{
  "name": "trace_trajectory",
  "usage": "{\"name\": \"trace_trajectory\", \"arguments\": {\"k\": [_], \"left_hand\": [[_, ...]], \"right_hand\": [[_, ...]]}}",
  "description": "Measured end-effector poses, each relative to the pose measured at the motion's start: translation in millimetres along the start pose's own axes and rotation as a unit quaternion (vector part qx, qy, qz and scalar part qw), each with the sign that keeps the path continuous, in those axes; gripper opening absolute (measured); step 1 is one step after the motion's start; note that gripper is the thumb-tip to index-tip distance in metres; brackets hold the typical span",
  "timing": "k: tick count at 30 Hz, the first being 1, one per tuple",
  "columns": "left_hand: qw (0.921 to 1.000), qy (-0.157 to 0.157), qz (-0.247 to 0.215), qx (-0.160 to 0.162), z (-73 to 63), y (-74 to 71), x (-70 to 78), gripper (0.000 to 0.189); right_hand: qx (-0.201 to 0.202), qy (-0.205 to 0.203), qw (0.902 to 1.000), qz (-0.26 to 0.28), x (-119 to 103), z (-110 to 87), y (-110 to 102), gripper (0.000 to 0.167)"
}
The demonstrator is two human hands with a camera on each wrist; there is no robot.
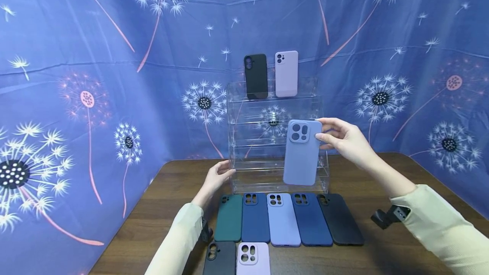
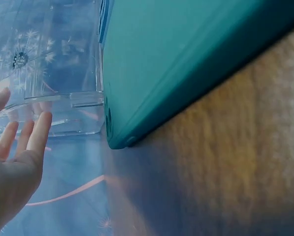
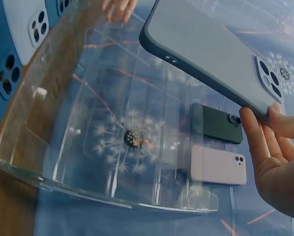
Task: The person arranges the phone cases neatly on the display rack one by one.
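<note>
Because the right hand [image 1: 345, 139] pinches the periwinkle case [image 1: 302, 156] only by its upper right corner, thumb on the back and fingers behind, most of the case stays uncovered, its camera openings at the top. It is held nearly upright in front of the right half of the clear rack [image 1: 252, 164]; whether its lower edge touches a tier, I cannot tell.

At the rack's left side, the left hand [image 1: 217, 177] rests its fingertips against the panel, the thumb apart from the rather straight fingers, probably to steady the light plastic.

On the far top tier a dark case [image 1: 257, 77] and a pale pink case [image 1: 286, 75] stand side by side with a gap between, presumably so each back shows whole.

On the wooden table [image 1: 160, 207], a row of five cases [image 1: 284, 224] lies flat just on the near side of the rack, camera openings at the far end, likely for easy reach; two more cases [image 1: 259, 266] lie nearer, towards the left.
</note>
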State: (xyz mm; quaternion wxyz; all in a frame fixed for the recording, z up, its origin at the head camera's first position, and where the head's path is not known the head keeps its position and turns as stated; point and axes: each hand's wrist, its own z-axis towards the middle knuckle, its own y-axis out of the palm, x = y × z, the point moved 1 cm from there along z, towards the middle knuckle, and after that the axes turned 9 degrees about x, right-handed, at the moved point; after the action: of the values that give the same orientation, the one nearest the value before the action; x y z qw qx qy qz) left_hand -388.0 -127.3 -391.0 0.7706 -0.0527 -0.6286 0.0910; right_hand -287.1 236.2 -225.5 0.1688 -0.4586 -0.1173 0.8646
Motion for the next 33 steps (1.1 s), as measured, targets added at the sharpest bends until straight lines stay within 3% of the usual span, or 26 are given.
{"name": "trace_trajectory", "arguments": {"k": [10, 18, 27, 33], "left_hand": [[0.9998, -0.008, -0.018, -0.001, 3.9, -1.3, -0.3, 0.047], [0.9989, -0.011, -0.039, -0.024, 5.5, -0.4, -0.8, 0.048], [0.9978, -0.013, -0.038, -0.052, -5.7, -6.8, 16.6, 0.048], [0.9971, -0.015, -0.047, -0.058, -4.5, -7.8, 12.1, 0.050]], "right_hand": [[0.038, 0.017, 0.9989, -0.022, -7, 27.7, -3, 0.047], [0.054, 0.006, 0.9982, -0.026, -5, 45.1, -2, 0.046], [0.090, -0.028, 0.9954, -0.019, -1, 72.2, -4, 0.046], [0.123, -0.023, 0.9920, -0.016, 1, 88.3, -3, 0.046]]}}
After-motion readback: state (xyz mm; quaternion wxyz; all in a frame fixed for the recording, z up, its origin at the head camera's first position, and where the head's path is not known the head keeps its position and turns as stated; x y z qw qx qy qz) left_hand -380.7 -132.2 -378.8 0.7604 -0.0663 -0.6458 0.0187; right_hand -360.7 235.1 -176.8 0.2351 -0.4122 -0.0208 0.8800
